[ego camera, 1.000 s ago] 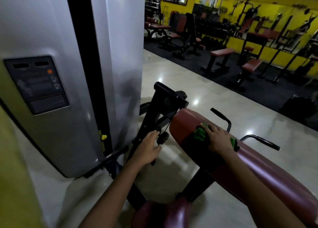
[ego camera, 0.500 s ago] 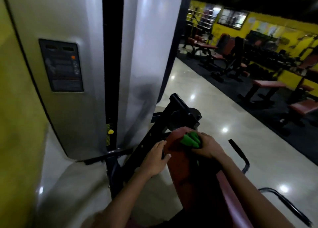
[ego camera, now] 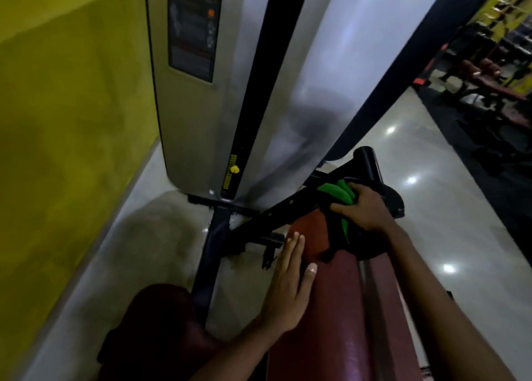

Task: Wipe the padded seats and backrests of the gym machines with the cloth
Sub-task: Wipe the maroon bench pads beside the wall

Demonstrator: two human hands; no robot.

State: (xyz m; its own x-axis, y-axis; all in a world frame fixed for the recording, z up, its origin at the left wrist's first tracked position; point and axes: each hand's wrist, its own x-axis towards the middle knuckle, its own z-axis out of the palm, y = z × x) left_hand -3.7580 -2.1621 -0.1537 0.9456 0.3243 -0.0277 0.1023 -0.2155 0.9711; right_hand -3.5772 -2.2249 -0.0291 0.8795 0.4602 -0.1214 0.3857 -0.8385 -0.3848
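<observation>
A long dark-red padded backrest point(ego camera: 325, 308) runs from the lower right up toward the machine's black frame point(ego camera: 276, 210). My right hand point(ego camera: 362, 208) grips a green cloth point(ego camera: 336, 192) at the pad's far top end, where it meets the frame. My left hand point(ego camera: 290, 282) lies flat with straight fingers against the pad's left side, lower down. A second dark-red padded seat point(ego camera: 161, 323) sits low at the bottom left, partly in shadow.
A tall grey weight-stack housing point(ego camera: 201, 115) with a label panel point(ego camera: 195, 26) stands right behind the frame. A yellow wall point(ego camera: 66, 107) closes the left side. Shiny pale floor point(ego camera: 431, 208) stretches right toward red benches point(ego camera: 495, 78) on black matting.
The view has tilted down and closer to the pad. My right hand with the cloth has moved up to the pad's top end. My left hand has shifted from the frame onto the pad's side.
</observation>
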